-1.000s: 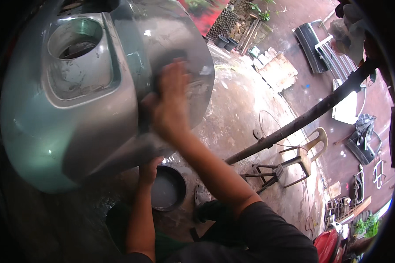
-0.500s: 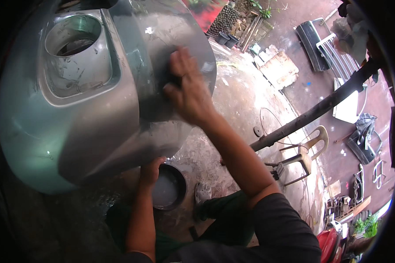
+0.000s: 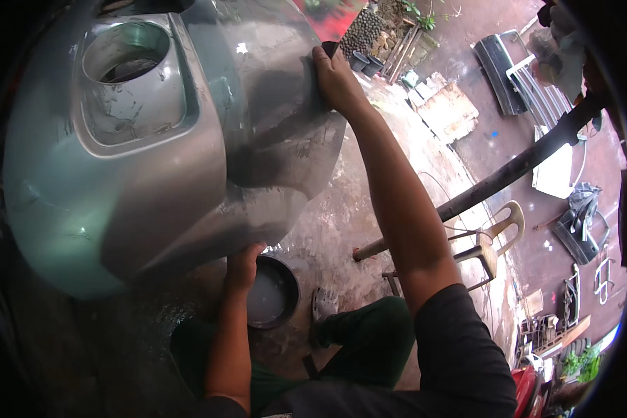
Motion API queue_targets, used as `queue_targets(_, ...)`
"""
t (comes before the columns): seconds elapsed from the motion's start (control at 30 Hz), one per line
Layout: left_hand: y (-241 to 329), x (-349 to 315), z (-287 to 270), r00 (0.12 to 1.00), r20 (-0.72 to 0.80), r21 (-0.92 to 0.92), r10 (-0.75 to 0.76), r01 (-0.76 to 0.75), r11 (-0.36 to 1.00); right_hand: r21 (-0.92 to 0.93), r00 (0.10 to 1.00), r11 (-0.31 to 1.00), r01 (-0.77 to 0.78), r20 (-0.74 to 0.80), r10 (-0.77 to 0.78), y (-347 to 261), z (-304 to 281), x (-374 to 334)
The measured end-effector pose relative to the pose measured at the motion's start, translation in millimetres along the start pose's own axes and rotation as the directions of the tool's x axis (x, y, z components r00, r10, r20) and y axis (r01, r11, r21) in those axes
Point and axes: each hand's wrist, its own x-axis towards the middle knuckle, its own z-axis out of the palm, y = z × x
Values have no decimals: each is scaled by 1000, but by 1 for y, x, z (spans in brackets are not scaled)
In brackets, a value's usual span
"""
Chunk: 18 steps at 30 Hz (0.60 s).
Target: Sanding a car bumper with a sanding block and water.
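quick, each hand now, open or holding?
Left hand: at the lower edge of the silver panel; grip can't be told.
Right hand: at its right edge; can't be told either.

And here's the count: one bare left hand [image 3: 242,268] plus one bare right hand [image 3: 336,78] makes two! One big, curved, silver-grey bumper-like shell [image 3: 164,184], and on it, one round silver tube-shaped housing [image 3: 127,99]. One round black basin [image 3: 294,280], yes, one! One pale perforated clog [image 3: 325,304] (a single shoe in sight). One long, dark, round pole [image 3: 494,180], one beige plastic chair [image 3: 490,256], and two small black pots [image 3: 373,66], a pair! The metal-and-wood scrap [image 3: 547,334]? Too jumbled to number.
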Motion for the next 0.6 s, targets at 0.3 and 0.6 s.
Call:
queue_targets(0.3, -17, -4, -29, 981, 35, 234, 189, -192, 953, -186, 942, 931, 315, 183, -282, -59, 7, -21)
queue_targets(0.6, -11, -9, -41, 995, -74, 233, 70, -51, 971, -23, 900, 924, 383, 235, -367, -131, 26, -124)
